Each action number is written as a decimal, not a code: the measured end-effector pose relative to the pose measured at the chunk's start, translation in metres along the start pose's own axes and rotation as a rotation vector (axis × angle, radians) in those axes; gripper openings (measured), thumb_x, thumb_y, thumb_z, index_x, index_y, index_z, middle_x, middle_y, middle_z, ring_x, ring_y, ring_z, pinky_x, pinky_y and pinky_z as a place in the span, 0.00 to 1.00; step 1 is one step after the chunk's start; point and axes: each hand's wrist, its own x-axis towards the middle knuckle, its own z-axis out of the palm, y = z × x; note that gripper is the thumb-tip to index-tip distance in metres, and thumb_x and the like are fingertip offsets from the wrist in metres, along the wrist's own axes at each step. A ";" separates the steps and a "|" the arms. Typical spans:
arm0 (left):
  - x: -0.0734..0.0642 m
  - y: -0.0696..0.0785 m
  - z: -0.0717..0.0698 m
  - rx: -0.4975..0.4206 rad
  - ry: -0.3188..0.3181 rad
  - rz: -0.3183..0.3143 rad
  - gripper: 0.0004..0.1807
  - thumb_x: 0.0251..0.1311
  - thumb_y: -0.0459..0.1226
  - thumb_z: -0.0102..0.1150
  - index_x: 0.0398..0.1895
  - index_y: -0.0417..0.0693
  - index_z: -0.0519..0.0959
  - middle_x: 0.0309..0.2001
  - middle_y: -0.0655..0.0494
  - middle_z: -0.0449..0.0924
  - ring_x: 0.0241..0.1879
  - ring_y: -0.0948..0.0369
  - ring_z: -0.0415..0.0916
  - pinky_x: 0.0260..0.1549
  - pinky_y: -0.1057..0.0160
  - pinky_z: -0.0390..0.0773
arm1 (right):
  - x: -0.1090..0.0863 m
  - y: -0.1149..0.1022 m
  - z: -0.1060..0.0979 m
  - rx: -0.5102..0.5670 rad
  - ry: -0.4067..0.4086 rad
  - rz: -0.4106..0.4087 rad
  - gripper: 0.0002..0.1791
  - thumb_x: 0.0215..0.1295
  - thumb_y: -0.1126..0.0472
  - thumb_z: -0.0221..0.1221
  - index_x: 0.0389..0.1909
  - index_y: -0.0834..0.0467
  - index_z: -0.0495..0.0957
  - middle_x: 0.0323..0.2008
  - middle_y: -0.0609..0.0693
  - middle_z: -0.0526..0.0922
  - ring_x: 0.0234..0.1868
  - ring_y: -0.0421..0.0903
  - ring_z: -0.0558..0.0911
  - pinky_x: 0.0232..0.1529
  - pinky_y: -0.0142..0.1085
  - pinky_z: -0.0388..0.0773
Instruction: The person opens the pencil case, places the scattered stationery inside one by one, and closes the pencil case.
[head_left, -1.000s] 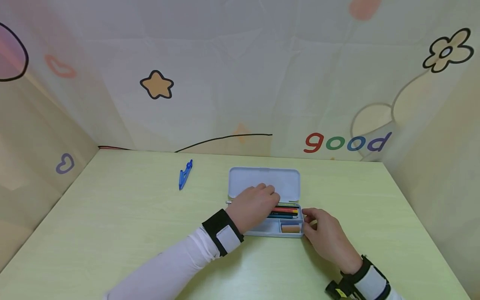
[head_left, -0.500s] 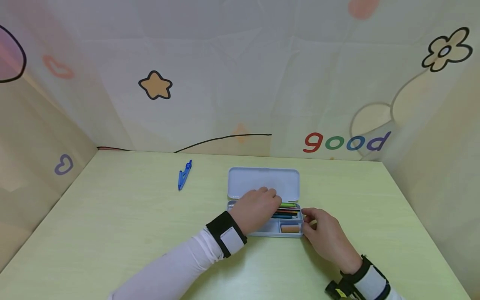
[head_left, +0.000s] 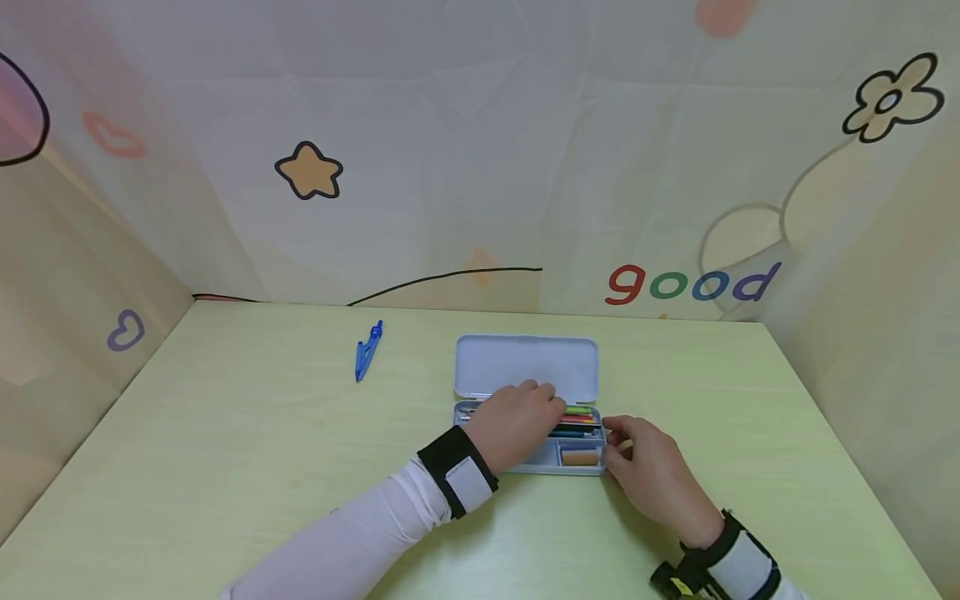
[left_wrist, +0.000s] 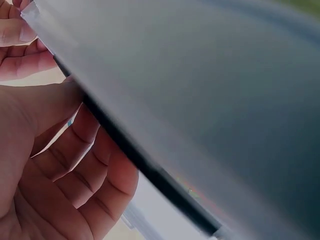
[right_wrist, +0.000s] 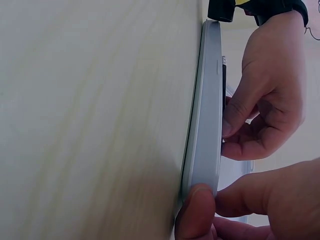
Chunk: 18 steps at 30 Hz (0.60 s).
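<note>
A pale blue pencil case (head_left: 527,468) lies with its lid (head_left: 527,365) tipped back. Over its long compartment, my left hand (head_left: 516,425) pinches a slim black pencil (left_wrist: 127,150) between thumb and fingers. That pencil (right_wrist: 224,85) shows just above the case's side wall in the right wrist view. Green, red and dark pencils (head_left: 577,419) lie in the compartment, partly covered by the left hand. My right hand (head_left: 654,471) grips the right end of the case, thumb and fingers on its wall. A tan block (head_left: 581,457), perhaps an eraser, sits in the small front compartment.
A blue drawing compass (head_left: 368,351) lies on the pale wooden table (head_left: 225,433), left of the case. Behind the table hangs a printed curtain (head_left: 420,167), and further cloth walls stand at both sides.
My left hand has shifted slightly right and toward me over the case, uncovering more of its left end. The right hand keeps its place at the right end.
</note>
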 end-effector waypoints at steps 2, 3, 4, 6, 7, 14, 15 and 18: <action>0.000 0.000 0.000 -0.014 -0.005 0.001 0.14 0.69 0.43 0.72 0.55 0.53 0.86 0.46 0.59 0.84 0.41 0.63 0.79 0.42 0.67 0.84 | 0.000 0.000 0.000 0.000 0.001 0.003 0.23 0.73 0.68 0.61 0.66 0.71 0.75 0.44 0.56 0.80 0.39 0.49 0.79 0.39 0.37 0.81; 0.000 0.000 0.000 -0.020 -0.007 0.001 0.15 0.69 0.43 0.72 0.55 0.53 0.85 0.46 0.59 0.84 0.41 0.63 0.79 0.42 0.67 0.84 | -0.001 0.000 0.000 0.001 0.001 0.003 0.23 0.73 0.68 0.61 0.66 0.71 0.75 0.44 0.56 0.80 0.39 0.49 0.79 0.39 0.37 0.81; 0.000 0.000 0.000 -0.024 -0.009 0.001 0.15 0.69 0.43 0.72 0.55 0.52 0.85 0.46 0.59 0.84 0.41 0.63 0.79 0.42 0.67 0.84 | 0.000 0.000 0.000 0.002 0.000 0.003 0.23 0.73 0.68 0.61 0.66 0.71 0.75 0.44 0.56 0.80 0.39 0.49 0.79 0.38 0.37 0.81; 0.000 0.001 0.000 -0.030 -0.011 0.001 0.15 0.70 0.42 0.72 0.56 0.53 0.85 0.47 0.59 0.84 0.42 0.63 0.79 0.42 0.67 0.84 | 0.000 0.000 0.000 0.005 0.000 0.002 0.23 0.73 0.68 0.61 0.66 0.71 0.75 0.44 0.56 0.80 0.38 0.49 0.79 0.37 0.36 0.81; 0.000 0.001 -0.001 -0.032 -0.011 0.001 0.14 0.70 0.42 0.72 0.56 0.53 0.85 0.47 0.59 0.84 0.42 0.63 0.79 0.42 0.67 0.84 | 0.000 0.000 0.000 0.006 0.000 0.004 0.23 0.73 0.68 0.61 0.66 0.71 0.75 0.44 0.56 0.80 0.38 0.49 0.79 0.36 0.35 0.80; 0.000 0.002 -0.001 -0.033 -0.016 -0.001 0.13 0.71 0.41 0.70 0.56 0.53 0.85 0.47 0.59 0.84 0.42 0.62 0.80 0.44 0.66 0.84 | 0.000 0.001 0.000 0.021 0.002 -0.003 0.23 0.73 0.68 0.60 0.65 0.71 0.75 0.44 0.56 0.80 0.37 0.48 0.79 0.31 0.33 0.78; 0.000 0.002 -0.001 -0.030 -0.018 0.000 0.13 0.72 0.40 0.69 0.57 0.53 0.85 0.47 0.59 0.84 0.43 0.62 0.80 0.44 0.66 0.84 | 0.000 0.001 0.001 0.020 0.003 0.000 0.23 0.73 0.68 0.61 0.65 0.71 0.75 0.44 0.56 0.80 0.37 0.48 0.79 0.31 0.33 0.79; 0.000 0.003 -0.002 -0.020 -0.020 0.002 0.13 0.71 0.40 0.69 0.57 0.54 0.85 0.47 0.59 0.84 0.42 0.63 0.80 0.44 0.67 0.84 | 0.000 0.001 0.001 0.020 0.008 -0.006 0.23 0.72 0.68 0.60 0.65 0.71 0.75 0.44 0.56 0.80 0.37 0.48 0.79 0.31 0.33 0.78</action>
